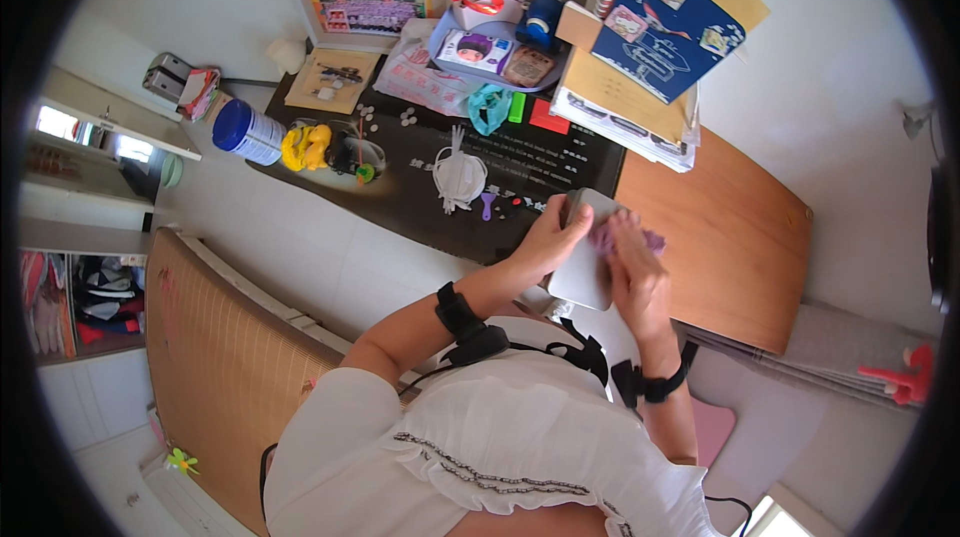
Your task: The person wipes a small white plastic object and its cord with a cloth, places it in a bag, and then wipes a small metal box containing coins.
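My left hand [553, 235] grips the left edge of a grey rectangular case or box [586, 271], its thumb on the upper face. The case is tilted and held above the front edge of the desk. My right hand [637, 271] presses a crumpled purple cloth [654, 241] against the right part of that face. Its fingers lie over the cloth and hide part of it. Black straps with small devices are on both wrists. What the case holds cannot be seen.
On the dark desk mat [405, 192] lie a bundled white cable [460, 177], a small purple tool [487, 205] and a yellow figurine [306, 147]. A blue-lidded can [249, 132] stands at left. Behind are a lilac tray [480, 72] and stacked papers [622, 113]. Bare wood [720, 237] shows at right.
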Tool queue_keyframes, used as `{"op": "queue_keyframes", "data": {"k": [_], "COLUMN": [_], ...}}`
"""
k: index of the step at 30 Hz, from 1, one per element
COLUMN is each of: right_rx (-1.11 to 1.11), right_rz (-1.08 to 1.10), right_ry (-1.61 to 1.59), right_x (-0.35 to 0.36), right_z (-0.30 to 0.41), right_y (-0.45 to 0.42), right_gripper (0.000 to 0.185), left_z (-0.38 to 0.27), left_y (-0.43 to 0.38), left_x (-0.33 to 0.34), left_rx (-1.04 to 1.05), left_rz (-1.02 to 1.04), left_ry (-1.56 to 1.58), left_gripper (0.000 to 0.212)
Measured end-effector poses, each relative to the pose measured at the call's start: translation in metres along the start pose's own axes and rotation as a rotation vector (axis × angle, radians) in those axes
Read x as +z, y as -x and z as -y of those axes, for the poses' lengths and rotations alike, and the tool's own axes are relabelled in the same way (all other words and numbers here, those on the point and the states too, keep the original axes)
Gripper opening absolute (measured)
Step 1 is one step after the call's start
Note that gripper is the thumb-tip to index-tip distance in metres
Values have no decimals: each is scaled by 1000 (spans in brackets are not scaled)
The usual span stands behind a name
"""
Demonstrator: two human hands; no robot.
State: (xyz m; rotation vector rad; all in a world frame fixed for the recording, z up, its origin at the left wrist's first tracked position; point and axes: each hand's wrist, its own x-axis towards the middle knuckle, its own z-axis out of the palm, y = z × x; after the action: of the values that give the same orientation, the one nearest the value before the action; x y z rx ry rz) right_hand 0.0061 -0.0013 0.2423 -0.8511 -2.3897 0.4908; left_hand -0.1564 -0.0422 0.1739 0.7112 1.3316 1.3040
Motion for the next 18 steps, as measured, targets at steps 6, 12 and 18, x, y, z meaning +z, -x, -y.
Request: {"op": "queue_keyframes", "data": {"k": [6,12,18], "right_rx": [19,-133,-125], "right_rz": [-20,233,171], "right_ry": [61,-160,-74], "right_x": [21,18,19], "right_z": [12,33,0], "right_y": [-24,6,-6], "right_gripper": [38,43,45], "left_z": [-1,14,4], "left_y": [0,-9,-10], "left_x": [-10,-26,-39], "left_rx": [7,-12,15], "left_rz": [-28,-184,-77], "left_ry": [5,187,54], "left_gripper": [61,68,65]}}
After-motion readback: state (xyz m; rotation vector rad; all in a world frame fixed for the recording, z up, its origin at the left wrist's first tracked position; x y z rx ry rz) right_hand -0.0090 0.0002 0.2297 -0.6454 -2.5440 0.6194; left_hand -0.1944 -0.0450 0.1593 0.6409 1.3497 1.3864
